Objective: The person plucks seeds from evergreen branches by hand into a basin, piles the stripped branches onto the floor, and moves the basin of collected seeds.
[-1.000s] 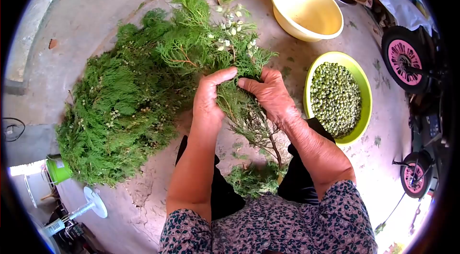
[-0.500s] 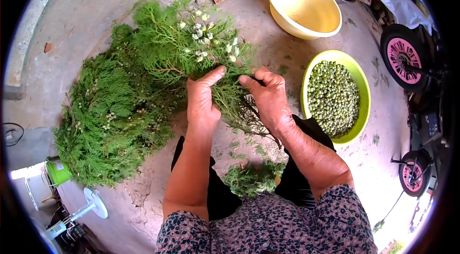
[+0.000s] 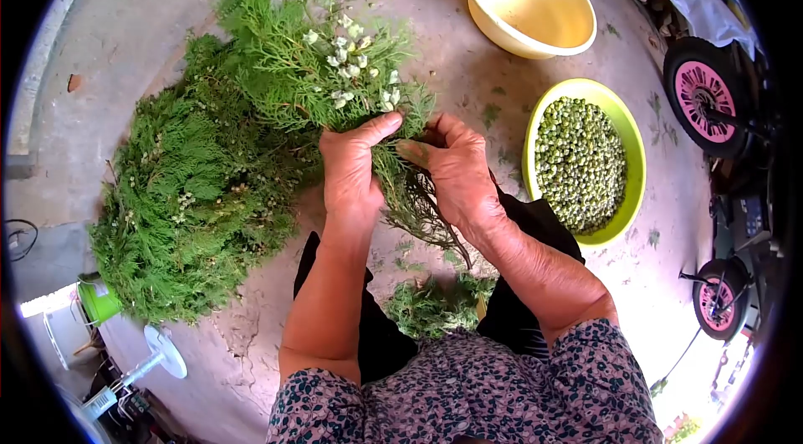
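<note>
A feathery green branch (image 3: 288, 63) bearing pale cones (image 3: 347, 67) slants above the floor (image 3: 452, 59).

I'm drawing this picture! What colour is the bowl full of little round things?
Bright yellow-green, best in the head view.

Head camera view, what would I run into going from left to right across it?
Reddish fragment on the floor → heap of green branches → left hand → right hand → lime-green basin → upper pink-rimmed wheel.
</note>
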`<control>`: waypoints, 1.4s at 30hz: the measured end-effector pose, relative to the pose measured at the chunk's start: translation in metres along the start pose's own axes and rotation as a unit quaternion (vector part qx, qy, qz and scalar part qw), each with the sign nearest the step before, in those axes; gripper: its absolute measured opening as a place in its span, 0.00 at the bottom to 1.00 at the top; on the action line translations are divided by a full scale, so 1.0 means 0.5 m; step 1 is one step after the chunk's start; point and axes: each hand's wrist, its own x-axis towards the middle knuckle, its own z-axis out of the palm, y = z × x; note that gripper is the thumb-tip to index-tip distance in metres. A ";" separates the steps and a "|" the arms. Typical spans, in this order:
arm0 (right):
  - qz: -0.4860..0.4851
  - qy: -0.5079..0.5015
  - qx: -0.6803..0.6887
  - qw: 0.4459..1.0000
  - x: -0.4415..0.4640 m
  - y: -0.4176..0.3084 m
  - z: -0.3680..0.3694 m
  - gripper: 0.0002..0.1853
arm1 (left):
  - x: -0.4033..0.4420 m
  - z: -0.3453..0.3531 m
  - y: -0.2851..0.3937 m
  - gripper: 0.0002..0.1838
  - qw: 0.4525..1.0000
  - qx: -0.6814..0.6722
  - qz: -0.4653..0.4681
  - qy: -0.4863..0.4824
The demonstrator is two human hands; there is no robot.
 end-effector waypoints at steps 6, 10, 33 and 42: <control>-0.257 0.090 -0.110 0.956 0.014 -0.061 -0.022 0.07 | -0.013 0.012 0.012 0.19 0.999 0.029 0.021 0.002; -0.298 -0.001 -0.292 0.909 0.026 -0.045 -0.027 0.12 | -0.017 0.020 -0.003 0.20 0.998 0.020 0.033 -0.047; -0.059 -0.054 -0.054 0.995 0.027 -0.052 -0.044 0.04 | -0.014 0.020 0.004 0.20 0.990 0.066 -0.031 -0.122; 0.007 -0.052 0.014 0.999 0.020 -0.067 -0.034 0.04 | -0.024 0.023 0.010 0.22 0.991 0.036 -0.033 -0.124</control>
